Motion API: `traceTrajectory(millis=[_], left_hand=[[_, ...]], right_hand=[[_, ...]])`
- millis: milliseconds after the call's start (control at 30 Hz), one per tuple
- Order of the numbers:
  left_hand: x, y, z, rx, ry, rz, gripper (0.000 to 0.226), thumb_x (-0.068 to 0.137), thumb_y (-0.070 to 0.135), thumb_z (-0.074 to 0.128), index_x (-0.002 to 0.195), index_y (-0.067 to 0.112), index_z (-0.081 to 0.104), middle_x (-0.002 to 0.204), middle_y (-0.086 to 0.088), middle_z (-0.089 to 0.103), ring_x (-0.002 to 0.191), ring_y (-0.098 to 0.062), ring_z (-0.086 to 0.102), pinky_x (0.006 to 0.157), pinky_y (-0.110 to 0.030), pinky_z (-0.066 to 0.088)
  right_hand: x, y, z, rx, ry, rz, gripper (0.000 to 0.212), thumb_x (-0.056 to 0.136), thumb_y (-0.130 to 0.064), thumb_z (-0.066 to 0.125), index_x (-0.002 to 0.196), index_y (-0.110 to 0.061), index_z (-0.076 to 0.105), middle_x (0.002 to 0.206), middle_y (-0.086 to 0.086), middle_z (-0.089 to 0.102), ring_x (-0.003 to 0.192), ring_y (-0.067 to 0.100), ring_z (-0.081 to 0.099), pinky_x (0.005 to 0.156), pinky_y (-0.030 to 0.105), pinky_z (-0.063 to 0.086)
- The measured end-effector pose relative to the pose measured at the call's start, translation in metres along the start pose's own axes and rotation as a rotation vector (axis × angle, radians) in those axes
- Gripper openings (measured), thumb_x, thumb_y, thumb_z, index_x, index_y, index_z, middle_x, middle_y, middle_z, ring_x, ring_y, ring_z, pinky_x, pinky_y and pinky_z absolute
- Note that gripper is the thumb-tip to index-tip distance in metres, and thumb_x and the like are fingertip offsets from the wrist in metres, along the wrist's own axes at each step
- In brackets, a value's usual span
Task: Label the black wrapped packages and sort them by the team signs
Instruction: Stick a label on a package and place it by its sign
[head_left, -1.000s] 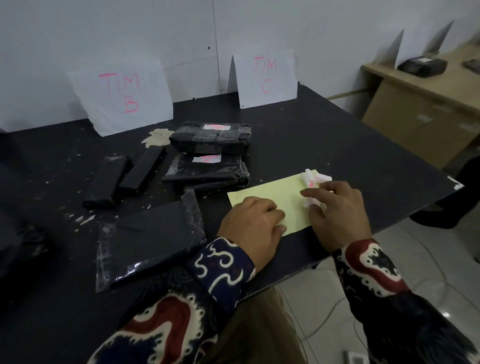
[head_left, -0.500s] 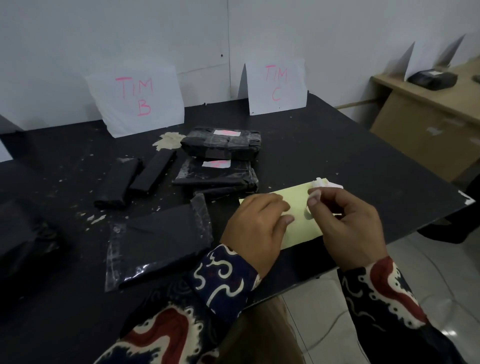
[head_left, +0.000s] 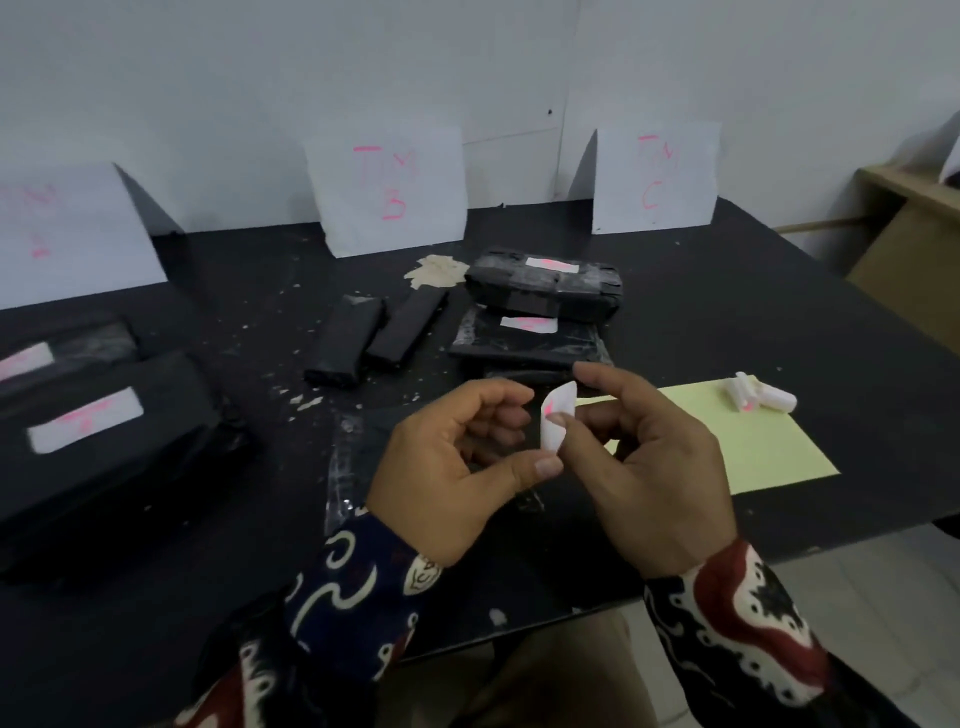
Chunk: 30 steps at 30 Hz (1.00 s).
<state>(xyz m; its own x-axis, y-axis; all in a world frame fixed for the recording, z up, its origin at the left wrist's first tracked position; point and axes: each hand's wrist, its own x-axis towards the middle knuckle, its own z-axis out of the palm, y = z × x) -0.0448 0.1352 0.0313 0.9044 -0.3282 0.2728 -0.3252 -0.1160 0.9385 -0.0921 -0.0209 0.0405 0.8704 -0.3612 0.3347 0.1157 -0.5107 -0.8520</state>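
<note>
Right now both hands are up over the desk's near edge w/ a small white label (head_left: 558, 423) between them: my right hand (head_left: 657, 467) pinches it at thumb and fingertip, my left hand (head_left: 457, 467) is curled beside it w/ the thumb tip touching the label's lower corner. Pink marking shows on it, too small to read. It's thin, floppy, already bowing, prob sticky on one face, so I'd hold it only by the edges and keep the glue side off my fingers or it'll fold onto itself. Yellow backing sheet (head_left: 753, 441) lies flat by the desk's right edge, w/ a white marker (head_left: 763, 397) on its far end. Unlabelled pkgs: two narrow black bars (head_left: 374, 332) mid-desk and a flat plastic-wrapped package (head_left: 348, 467) just under my left hand, mostly hidden. That wrap looks glossy and slick, so I'd press the label down on a flat stretch, not on a crease. Two stacked labelled packages (head_left: 540, 312) sit toward the TIM C sign (head_left: 655, 176); two more labelled packages (head_left: 98, 415) at the left edge below a sign I can't read. TIM B sign (head_left: 387, 187) stands at the back edge, centre. Pkgs look boxy and stiff enough; grip them by the long sides.
</note>
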Motion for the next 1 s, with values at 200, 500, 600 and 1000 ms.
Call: traceTrajectory(millis=[200,500,600,1000], left_hand=[[-0.003,-0.009,-0.029,0.022,0.113,-0.026,0.029,0.081,0.010,0.073,0.103,0.027,0.067,0.087,0.004,0.072,0.080,-0.012,0.069,0.073,-0.024,0.055],[-0.008,-0.019,-0.054,0.091,0.200,-0.067,0.019,0.084,0.012,0.066,0.100,0.022,0.065,0.084,0.005,0.072,0.078,-0.013,0.069,0.073,-0.028,0.056],[-0.007,-0.017,-0.060,0.160,0.265,-0.054,0.019,0.085,0.006,0.066,0.094,0.022,0.066,0.083,0.007,0.069,0.079,-0.008,0.066,0.071,-0.018,0.051],[-0.002,-0.016,-0.075,0.705,0.027,0.286,0.017,0.093,0.016,0.049,0.105,0.023,0.058,0.088,0.011,0.063,0.081,-0.004,0.056,0.070,-0.028,0.051]], right_hand=[[0.000,-0.013,0.017,0.101,-0.105,0.048,0.034,0.083,-0.024,0.074,0.116,-0.028,0.066,0.077,-0.016,0.074,0.064,0.001,0.066,0.059,0.009,0.046],[0.005,-0.013,0.046,0.072,-0.193,0.082,0.031,0.088,-0.010,0.063,0.112,-0.030,0.066,0.069,-0.010,0.071,0.063,0.016,0.064,0.061,0.021,0.051],[0.007,-0.015,0.056,0.062,-0.226,0.090,0.024,0.087,-0.012,0.063,0.104,-0.028,0.068,0.066,-0.013,0.069,0.057,0.008,0.061,0.056,0.012,0.043],[0.009,-0.032,0.066,-0.181,-0.207,-0.193,0.029,0.079,-0.025,0.074,0.105,-0.029,0.061,0.095,-0.020,0.058,0.088,-0.003,0.056,0.075,0.005,0.041]])
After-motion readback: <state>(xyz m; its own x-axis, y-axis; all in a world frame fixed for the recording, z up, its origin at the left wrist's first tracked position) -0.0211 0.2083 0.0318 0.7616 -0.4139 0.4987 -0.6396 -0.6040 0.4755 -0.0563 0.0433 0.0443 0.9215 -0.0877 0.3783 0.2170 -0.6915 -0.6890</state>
